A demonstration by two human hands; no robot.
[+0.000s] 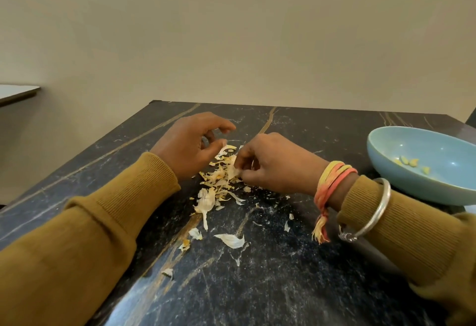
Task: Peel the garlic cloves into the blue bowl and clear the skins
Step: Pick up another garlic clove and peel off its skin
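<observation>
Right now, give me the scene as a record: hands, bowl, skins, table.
left hand: fingers loosely curled, nothing seen in it, beside the skin pile
right hand: pinches a pale piece at the pile's edge; clove or skin, cannot tell
skin pile: on the table, between the hands
loose scraps: scattered nearer the person
blue bowl: right of the right hand, a few peeled cloves inside
table: dark marble
skins cleared: not yet
</observation>
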